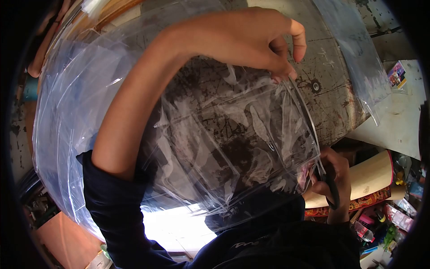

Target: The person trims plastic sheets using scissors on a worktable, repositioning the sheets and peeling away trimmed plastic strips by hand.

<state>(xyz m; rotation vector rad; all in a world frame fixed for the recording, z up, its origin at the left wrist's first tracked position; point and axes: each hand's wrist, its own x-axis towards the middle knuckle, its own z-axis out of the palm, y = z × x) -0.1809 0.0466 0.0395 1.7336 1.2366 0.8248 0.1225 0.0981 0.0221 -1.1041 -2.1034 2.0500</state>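
A clear plastic sheet (264, 121), wrinkled and shiny, spreads over the worn work surface in front of me. My left hand (264, 45) reaches across from the left and pinches the sheet's far right corner between the fingertips, with the wrist bent. Lower down at the right edge of the sheet, my right hand (336, 172) is closed around scissors (333, 193) with a dark handle loop. Their blades lie against the sheet's edge and are mostly hidden by the plastic and fingers.
More clear plastic (76, 116) is heaped at the left. Another strip (354, 54) hangs over the table's (331, 103) far right edge. At lower right stand a rolled mat (369, 175) and a clutter of bottles and packets (396, 217). Part of another person's arm (40, 58) shows at upper left.
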